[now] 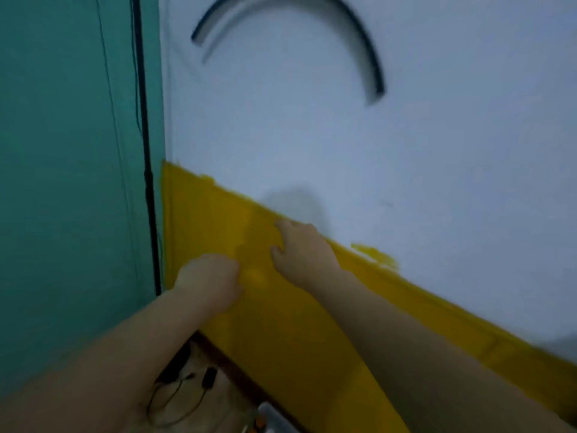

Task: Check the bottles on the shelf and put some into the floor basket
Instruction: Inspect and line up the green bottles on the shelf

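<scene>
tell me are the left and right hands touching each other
Apart. The head view shows a strip of yellow wall between the left hand and the right hand.

A teal wall (pixel 62 182) fills the left of the frame, with a black cable (pixel 146 182) running down its edge. To the right, a white wall (pixel 406 135) carries a dark curved strip (pixel 375 81) at the top and a yellow band (pixel 281 339) below. Floor (pixel 199 404) with cords (pixel 208 378) shows at bottom centre. The light is dim.
</scene>
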The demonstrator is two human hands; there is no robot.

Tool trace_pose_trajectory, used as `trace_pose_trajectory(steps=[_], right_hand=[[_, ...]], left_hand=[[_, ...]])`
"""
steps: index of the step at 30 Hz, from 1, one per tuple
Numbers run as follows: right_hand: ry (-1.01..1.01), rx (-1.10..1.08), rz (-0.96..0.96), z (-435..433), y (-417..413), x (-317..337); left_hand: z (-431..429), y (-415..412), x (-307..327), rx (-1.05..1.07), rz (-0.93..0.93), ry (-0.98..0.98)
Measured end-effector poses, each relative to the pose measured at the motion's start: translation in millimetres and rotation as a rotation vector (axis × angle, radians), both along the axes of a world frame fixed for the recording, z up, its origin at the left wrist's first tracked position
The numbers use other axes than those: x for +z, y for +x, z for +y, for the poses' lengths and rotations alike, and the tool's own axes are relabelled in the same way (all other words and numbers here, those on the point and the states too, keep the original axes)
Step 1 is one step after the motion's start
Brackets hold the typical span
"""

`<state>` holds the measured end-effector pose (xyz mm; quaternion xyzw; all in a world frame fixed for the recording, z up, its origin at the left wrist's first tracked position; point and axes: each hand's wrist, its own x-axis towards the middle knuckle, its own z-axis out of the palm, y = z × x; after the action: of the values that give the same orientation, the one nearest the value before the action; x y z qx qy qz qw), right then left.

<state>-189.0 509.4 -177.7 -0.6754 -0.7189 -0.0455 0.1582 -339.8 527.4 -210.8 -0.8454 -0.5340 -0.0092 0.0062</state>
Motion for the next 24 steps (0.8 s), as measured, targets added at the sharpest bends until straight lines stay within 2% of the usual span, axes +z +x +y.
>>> trace_pose_trajectory(steps=[5, 11, 15, 19, 24], right_hand=[[0.103, -0.168, -0.068, -107.9, 38.4, 114.3], [0.23, -0.44, -0.123, -264.1, 116.3, 191.1], [0.265, -0.661, -0.134, -396.4, 179.8, 222.1], [0.29, -0.901, -0.113, -545.9, 241.5, 237.3], [0.188, -1.22, -0.115, -723.0, 294.9, 230.2]], left_hand=[[-70.4, 48.7, 98.9, -0.158, -0.022, 0.144], [-195.5, 159.6, 178.8, -0.484, -0.194, 0.276], [-310.2, 246.2, 218.9, -0.71, -0.302, 0.298], [-439.2, 324.9, 242.3, -0.93, -0.363, 0.212], [-594.7, 406.1, 240.5, -1.162, -0.342, 0.127]])
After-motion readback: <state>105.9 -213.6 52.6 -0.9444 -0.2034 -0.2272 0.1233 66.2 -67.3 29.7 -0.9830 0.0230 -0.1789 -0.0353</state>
